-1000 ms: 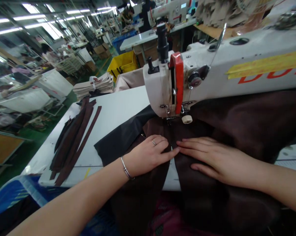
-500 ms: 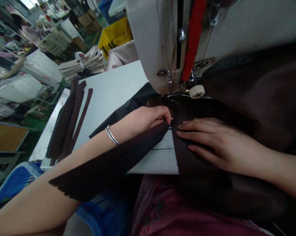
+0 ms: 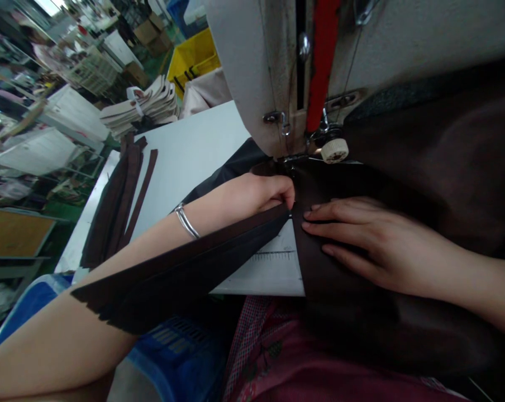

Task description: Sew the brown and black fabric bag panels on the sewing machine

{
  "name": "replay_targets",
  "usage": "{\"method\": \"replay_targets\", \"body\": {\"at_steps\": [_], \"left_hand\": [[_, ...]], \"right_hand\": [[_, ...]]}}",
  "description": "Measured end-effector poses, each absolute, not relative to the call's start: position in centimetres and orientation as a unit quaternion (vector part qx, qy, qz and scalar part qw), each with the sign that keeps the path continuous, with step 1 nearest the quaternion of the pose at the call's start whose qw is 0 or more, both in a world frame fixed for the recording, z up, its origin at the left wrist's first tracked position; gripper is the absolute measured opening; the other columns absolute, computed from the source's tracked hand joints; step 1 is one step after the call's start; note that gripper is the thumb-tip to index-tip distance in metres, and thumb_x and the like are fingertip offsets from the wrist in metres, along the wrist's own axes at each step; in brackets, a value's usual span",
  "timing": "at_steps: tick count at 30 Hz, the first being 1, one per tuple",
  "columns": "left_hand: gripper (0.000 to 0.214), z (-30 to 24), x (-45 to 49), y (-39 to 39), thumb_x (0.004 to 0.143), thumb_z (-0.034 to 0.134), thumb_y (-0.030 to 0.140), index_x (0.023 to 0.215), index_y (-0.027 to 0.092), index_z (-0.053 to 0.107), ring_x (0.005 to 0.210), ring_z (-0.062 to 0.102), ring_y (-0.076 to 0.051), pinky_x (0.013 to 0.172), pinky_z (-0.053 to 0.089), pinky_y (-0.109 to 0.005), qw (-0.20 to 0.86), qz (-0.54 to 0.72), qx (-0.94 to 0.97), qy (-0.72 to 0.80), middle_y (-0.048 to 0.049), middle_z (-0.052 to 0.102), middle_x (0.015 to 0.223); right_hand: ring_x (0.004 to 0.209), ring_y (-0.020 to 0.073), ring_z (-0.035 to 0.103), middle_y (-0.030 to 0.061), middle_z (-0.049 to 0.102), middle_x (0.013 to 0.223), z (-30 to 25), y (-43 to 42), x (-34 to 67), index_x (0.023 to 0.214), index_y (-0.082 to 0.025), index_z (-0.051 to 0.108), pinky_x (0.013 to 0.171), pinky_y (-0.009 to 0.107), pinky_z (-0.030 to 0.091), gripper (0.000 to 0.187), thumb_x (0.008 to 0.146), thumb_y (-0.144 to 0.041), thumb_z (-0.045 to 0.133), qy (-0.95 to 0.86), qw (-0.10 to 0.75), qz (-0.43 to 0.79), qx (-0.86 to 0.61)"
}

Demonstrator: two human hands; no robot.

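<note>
My left hand (image 3: 252,194) is curled, pinching the edge of a dark brown fabric panel (image 3: 181,273) just in front of the presser foot (image 3: 292,162) of a white sewing machine (image 3: 252,72). That panel drapes over my left forearm and hangs off the table's front edge. My right hand (image 3: 361,240) lies flat with fingers stretched out on the larger brown fabric piece (image 3: 437,167), its fingertips beside my left hand at the seam.
Several brown strips (image 3: 118,206) lie on the white table (image 3: 185,151) at the left. A stack of beige pieces (image 3: 143,106) sits at its far corner. A yellow bin (image 3: 194,56) stands behind. A blue crate (image 3: 177,346) is below the table edge.
My head has come much closer to the machine. My left hand went from flat to a pinch, lifting the left panel's edge over my forearm. My right hand stayed flat.
</note>
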State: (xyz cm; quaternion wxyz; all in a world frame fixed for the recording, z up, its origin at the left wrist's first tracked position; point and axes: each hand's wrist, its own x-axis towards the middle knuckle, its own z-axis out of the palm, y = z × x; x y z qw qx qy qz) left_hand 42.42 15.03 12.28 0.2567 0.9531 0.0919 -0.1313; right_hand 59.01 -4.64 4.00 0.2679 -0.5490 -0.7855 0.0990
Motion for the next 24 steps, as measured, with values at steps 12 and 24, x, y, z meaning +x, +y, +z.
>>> {"method": "replay_targets", "body": {"at_steps": [12, 24], "left_hand": [[0.039, 6.5, 38.5, 8.8, 0.102, 0.043, 0.019, 0.141, 0.019, 0.049, 0.137, 0.045, -0.024, 0.125, 0.019, -0.054, 0.008, 0.013, 0.995, 0.099, -0.0066, 0.055, 0.143], [0.039, 6.5, 38.9, 8.7, 0.102, 0.041, 0.022, 0.140, 0.018, 0.051, 0.135, 0.048, -0.024, 0.123, 0.024, -0.054, 0.033, 0.032, 0.992, 0.115, -0.0069, 0.056, 0.142]], "right_hand": [[0.138, 0.0258, 0.044, 0.0107, 0.048, 0.150, 3.9, -1.1, 59.5, 0.142, -0.018, 0.051, 0.115, 0.046, 0.039, 0.046, 0.097, -0.028, 0.050, -0.749, 0.218, 0.035, -0.625], [0.132, 0.0256, 0.048, 0.0116, 0.053, 0.144, 3.6, -1.6, 59.7, 0.141, -0.015, 0.050, 0.111, 0.046, 0.043, 0.046, 0.098, -0.031, 0.048, -0.751, 0.184, 0.017, -0.634]]}}
